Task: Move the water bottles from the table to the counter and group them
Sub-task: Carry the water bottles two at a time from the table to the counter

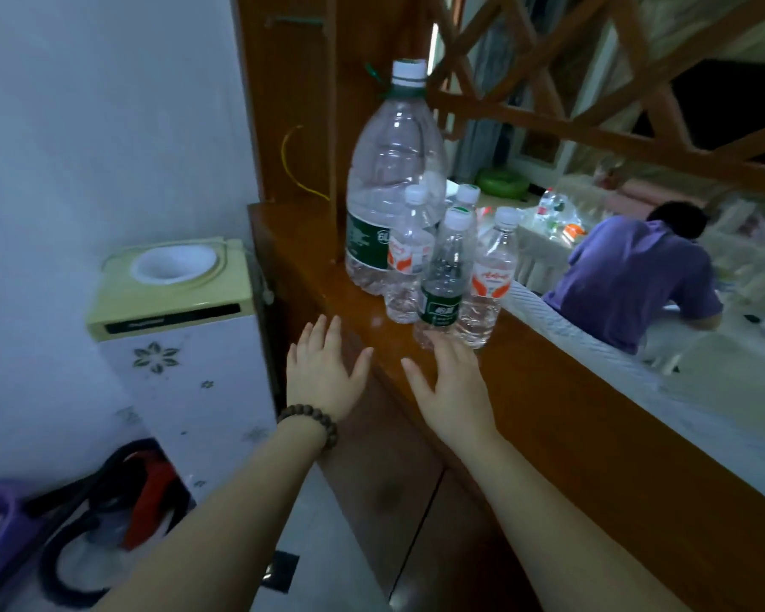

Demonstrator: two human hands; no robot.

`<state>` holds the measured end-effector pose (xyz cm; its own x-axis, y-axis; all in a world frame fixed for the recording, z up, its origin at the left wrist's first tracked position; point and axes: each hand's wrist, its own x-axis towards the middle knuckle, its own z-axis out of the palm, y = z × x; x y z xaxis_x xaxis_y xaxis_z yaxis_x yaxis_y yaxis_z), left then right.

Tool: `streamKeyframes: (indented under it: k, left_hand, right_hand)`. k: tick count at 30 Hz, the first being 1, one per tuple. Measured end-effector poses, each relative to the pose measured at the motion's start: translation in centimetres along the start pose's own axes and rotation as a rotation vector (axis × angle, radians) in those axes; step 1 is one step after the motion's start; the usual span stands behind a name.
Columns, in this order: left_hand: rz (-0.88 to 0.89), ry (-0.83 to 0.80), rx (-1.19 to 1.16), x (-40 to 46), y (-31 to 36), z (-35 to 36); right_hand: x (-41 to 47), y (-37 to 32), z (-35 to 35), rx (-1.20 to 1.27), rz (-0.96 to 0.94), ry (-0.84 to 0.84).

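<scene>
- On the wooden counter (pixel 526 390) stand 5 water bottles in 1 tight cluster, all upright and capped.
- The large bottle (pixel 394 170) with a dark green label stands at the back, against a wooden post.
- In front of it are 4 small bottles: an orange-label bottle (pixel 405 262) at the left, a green-label bottle (pixel 444 280) nearest the counter's front, a second orange-label bottle (pixel 489 276) touching its right side, and a rear bottle (pixel 467 196) of which only the cap and neck show.
- The left hand (pixel 323 368) is flat with fingers spread, empty, over the counter's near edge, a beaded bracelet (pixel 312 424) on its wrist.
- The right hand (pixel 453 384) is also spread and empty, its fingertips just at the base of the green-label bottle; whether they touch is unclear.
- A water dispenser (pixel 173 311) stands left of the counter.
</scene>
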<state>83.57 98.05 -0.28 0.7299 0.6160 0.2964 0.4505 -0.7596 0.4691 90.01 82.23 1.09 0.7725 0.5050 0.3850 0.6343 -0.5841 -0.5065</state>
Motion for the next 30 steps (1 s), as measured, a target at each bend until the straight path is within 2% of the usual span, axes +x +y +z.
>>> streamKeyframes:
  k: [7,16,22,30]
  left_hand:
    - [-0.258,0.065,0.156,-4.9,-10.8,-5.4]
    - [-0.692,0.271,0.275,-17.0,-24.6,-16.2]
    - [-0.929,0.417,0.306,-29.9,-32.4,-24.7]
    - [-1.317,0.557,0.431,-52.9,-38.8,-35.1]
  right_hand:
    - [-0.5,-8.8,7.8,0.024,-0.188,-0.288]
    - [-6.6,-26.7,18.0,0.116,-0.555,-0.548]
    - [-17.2,-39.3,22.5,0.204,-0.797,-0.666]
    - [-38.7,-55.2,24.5,0.367,-1.101,-0.864]
